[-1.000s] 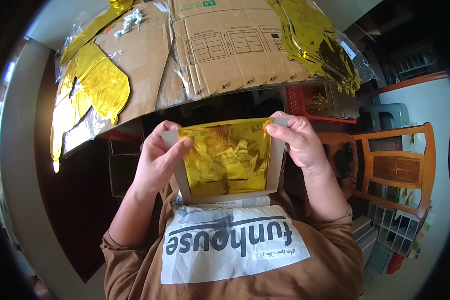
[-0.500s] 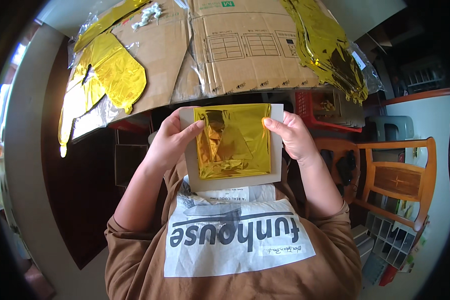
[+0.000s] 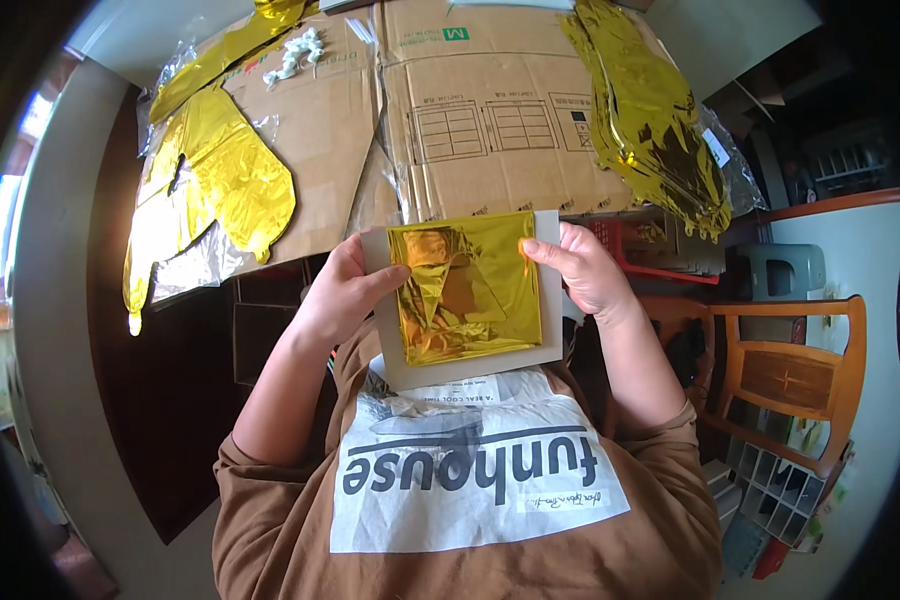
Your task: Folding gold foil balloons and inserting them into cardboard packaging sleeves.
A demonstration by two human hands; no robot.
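I hold a grey card (image 3: 470,365) in front of my chest, with a folded gold foil balloon (image 3: 467,288) lying flat on it. My left hand (image 3: 345,292) grips the card's left edge, thumb pressing the foil. My right hand (image 3: 580,265) grips the right edge, its thumb on the foil's upper right corner. The card sits just below the edge of the table.
Flattened cardboard (image 3: 450,110) covers the table. Gold foil balloons (image 3: 215,185) lie at its left, a stack of them (image 3: 660,120) at its right, and a small white bundle (image 3: 295,55) near the far left. A wooden chair (image 3: 785,375) and a red crate (image 3: 650,250) stand to my right.
The card, bent around the foil a second ago, is now flat. Both hands have lowered it slightly toward my chest.
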